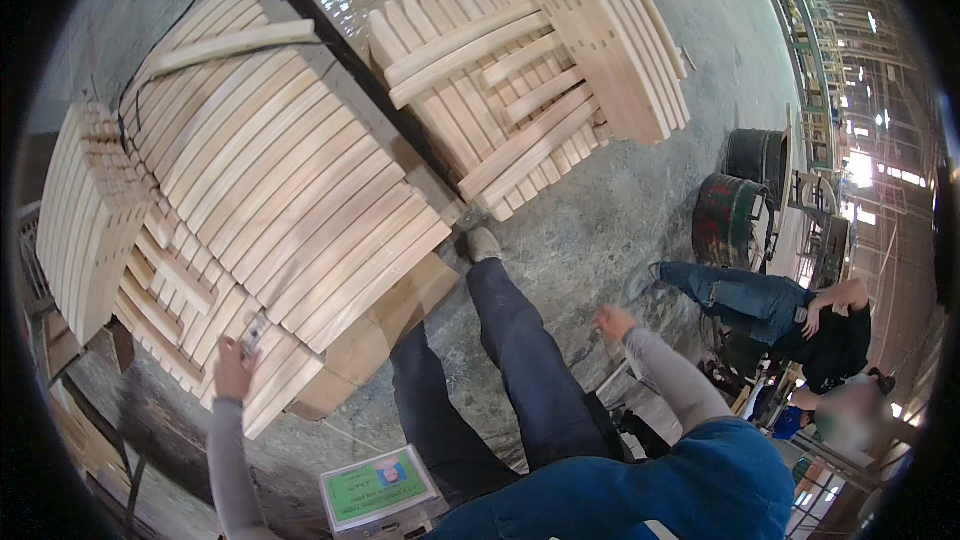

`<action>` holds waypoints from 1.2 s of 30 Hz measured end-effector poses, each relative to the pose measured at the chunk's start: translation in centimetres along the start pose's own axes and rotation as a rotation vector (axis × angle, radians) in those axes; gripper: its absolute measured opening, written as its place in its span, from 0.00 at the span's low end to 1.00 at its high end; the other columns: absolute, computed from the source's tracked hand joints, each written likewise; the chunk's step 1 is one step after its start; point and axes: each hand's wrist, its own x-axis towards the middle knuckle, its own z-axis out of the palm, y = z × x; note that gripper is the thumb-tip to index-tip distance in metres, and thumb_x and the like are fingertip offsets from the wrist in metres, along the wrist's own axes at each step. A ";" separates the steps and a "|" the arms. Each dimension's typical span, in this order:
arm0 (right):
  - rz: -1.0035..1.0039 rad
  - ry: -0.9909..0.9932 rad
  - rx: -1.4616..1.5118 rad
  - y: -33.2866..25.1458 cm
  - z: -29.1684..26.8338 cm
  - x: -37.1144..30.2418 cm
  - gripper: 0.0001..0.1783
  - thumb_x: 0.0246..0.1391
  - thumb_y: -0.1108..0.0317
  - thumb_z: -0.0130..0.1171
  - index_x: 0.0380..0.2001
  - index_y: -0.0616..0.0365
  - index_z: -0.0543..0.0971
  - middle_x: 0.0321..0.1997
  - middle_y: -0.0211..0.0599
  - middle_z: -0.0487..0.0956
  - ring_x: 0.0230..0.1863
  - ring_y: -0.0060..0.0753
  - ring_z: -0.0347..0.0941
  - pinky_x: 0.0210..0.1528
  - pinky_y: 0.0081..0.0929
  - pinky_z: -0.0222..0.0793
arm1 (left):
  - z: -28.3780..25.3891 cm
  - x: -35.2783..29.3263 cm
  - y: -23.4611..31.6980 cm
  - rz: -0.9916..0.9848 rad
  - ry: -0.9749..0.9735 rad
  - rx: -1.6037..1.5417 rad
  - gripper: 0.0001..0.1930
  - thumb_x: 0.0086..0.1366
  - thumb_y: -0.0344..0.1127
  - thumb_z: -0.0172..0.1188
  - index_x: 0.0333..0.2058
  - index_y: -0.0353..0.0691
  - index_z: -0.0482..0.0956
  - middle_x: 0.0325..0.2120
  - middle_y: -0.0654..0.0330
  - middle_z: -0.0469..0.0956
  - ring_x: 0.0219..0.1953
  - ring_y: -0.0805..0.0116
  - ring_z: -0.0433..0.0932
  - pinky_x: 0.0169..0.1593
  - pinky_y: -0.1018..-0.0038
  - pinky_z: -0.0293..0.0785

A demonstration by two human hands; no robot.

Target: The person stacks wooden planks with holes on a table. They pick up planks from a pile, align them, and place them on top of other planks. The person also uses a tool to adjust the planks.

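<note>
Concrete (650, 190) spreads grey under everything, from the top of the frame down to the centre right. On it, the largest thing is the slatted wood stack (290, 180), filling the left half with pale curved pieces laid closely side by side. Smaller is the second wood pile (625, 70), at upper centre, where some pieces lie crosswise over others. The left hand (235, 372), at lower left, is over the near corner of the slatted stack and seems to pinch a small shiny piece (254, 330) between thumb and fingers; whether this piece touches the wood, I cannot tell. The right hand (613, 323), right of centre, is above the floor, well apart from the wood; how closely its fingers are bent, or if they hold something thin, I cannot tell. In my judgement, such a small piece is handled best with a light, firm pinch, the wrist steady, and without pushing the slats out of line.
</note>
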 end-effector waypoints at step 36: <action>-0.198 1.015 -0.114 0.7 -40.3 32.3 0.45 0.42 0.46 0.55 0.62 0.40 0.49 0.67 0.43 0.43 0.65 0.61 0.36 0.59 0.64 0.29 | -7.1 30.0 59.0 -0.167 0.095 -0.795 0.32 0.57 0.60 0.49 0.21 0.27 0.72 0.13 0.46 0.71 0.19 0.51 0.74 0.26 0.64 0.68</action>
